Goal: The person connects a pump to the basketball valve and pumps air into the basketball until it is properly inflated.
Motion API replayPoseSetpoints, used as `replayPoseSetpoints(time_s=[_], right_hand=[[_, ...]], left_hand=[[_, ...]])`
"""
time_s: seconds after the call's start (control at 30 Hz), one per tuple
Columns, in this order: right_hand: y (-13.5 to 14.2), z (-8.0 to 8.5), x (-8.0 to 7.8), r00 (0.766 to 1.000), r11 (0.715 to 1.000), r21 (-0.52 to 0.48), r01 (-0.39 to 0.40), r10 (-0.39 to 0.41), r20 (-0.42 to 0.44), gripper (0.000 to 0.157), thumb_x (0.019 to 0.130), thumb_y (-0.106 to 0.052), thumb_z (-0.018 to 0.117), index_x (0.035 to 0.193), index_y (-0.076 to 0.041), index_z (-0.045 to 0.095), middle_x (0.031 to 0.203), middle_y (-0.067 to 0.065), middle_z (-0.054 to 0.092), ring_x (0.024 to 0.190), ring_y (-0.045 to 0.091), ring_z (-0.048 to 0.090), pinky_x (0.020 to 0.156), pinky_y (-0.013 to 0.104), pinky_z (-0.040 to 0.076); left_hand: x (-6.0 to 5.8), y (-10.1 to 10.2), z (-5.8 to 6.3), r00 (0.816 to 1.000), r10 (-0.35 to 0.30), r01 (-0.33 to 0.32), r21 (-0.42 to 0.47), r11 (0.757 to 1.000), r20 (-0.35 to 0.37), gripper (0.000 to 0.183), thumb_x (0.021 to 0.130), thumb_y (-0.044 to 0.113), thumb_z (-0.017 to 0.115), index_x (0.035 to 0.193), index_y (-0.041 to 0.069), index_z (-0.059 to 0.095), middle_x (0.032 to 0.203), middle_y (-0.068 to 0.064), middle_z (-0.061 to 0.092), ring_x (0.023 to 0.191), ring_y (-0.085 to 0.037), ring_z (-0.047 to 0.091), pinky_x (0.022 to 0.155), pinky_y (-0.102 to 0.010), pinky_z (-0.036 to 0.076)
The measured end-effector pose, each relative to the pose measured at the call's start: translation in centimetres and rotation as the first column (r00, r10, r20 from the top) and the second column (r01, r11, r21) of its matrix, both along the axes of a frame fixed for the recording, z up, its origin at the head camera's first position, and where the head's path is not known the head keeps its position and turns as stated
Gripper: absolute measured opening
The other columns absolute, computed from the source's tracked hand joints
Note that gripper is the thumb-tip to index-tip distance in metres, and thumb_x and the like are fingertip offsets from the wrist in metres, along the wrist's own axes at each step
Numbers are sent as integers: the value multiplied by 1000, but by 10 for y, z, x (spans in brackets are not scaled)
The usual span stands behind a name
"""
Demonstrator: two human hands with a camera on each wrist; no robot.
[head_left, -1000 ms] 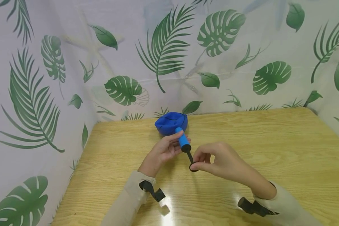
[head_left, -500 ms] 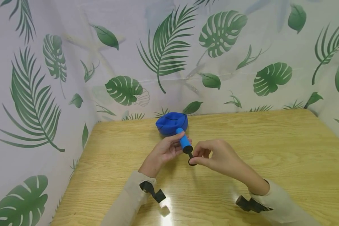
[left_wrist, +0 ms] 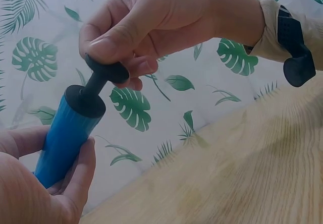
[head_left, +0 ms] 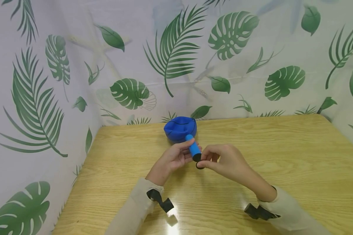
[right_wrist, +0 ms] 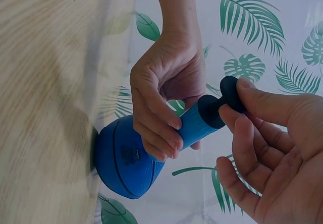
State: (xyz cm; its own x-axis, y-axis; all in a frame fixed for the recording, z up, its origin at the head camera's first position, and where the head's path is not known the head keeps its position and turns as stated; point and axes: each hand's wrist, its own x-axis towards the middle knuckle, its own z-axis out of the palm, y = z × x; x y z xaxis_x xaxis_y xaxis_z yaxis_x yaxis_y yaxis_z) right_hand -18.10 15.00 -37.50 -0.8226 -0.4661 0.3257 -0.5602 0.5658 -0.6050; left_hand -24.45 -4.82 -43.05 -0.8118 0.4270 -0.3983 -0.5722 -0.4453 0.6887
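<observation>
A blue hand pump with a black end cap is gripped round its barrel by my left hand. My right hand pinches the black pump handle between thumb and fingers; in the left wrist view only a short length of rod shows between handle and cap. Just beyond the pump sits a partly deflated blue ball with black seams, its top caved in. In the right wrist view the ball lies at the pump's far end, where the left fingers hide whether the two are joined.
The ball rests on a wood-grain table near its back edge. A white cloth with green leaf prints hangs behind the table and along its left side. Black straps sit on both wrists.
My right hand has pushed the pump handle inward, so the exposed rod has shortened markedly. The left hand keeps its grip on the barrel. Pump and ball appear shifted slightly right.
</observation>
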Motion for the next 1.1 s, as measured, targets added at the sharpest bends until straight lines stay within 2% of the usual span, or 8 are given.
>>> replayPoseSetpoints(time_s=[0.07,0.3,0.43,0.5,0.6,0.73,1.1], right_hand=[[0,-1,-1,1000,1000,4,8,-8,9,16,82,-20,86,78,-20,71,69,-14,65,63,-2,55,59,21,49],[-1,-3,-2,1000,1000,-1,2,-2,22,15,82,-18,86,78,-20,71,69,-13,65,63,-1,56,59,21,50],[-1,-4,-4,996,998,-18,-64,65,53,11,85,-16,83,83,-18,73,73,-12,68,66,-1,59,62,21,53],[0,-5,-6,987,992,-35,-123,126,100,6,88,-16,80,89,-16,74,77,-9,71,67,0,61,62,22,55],[2,-7,-9,958,976,-71,-207,217,188,4,93,-15,75,97,-13,75,83,-4,74,65,3,63,61,24,57],[3,-7,-10,933,966,-91,-244,259,250,7,96,-15,72,101,-12,76,87,-2,74,63,7,63,60,25,58],[4,-1,-5,940,965,-75,-251,262,217,8,96,-12,72,103,-11,76,86,-3,74,63,5,63,60,24,56]], left_hand=[[0,1,0,1000,-8,8,-2,1000,-6,51,106,17,54,148,-9,40,127,-19,61,98,-18,72,81,-29,63],[-1,0,-1,1000,-4,4,-1,1000,3,50,106,16,55,147,-9,42,110,-13,68,94,-18,73,78,-28,63],[-1,0,-1,1000,0,0,-10,1000,9,47,105,17,57,143,-9,47,106,-12,71,92,-18,74,78,-28,63],[-1,0,-2,1000,2,-2,-14,1000,11,46,105,17,57,143,-8,48,107,-12,71,92,-18,74,78,-28,63],[-2,0,-2,1000,6,-6,-9,1000,19,49,105,16,58,145,-8,45,109,-12,69,93,-18,73,77,-29,63],[-3,-2,-3,1000,-1,1,5,1000,26,55,105,15,57,151,-8,37,109,-12,68,94,-18,73,77,-29,63],[-4,-3,-4,1000,-15,14,29,999,27,56,106,16,55,152,-8,34,102,-9,70,88,-17,74,75,-29,64]])
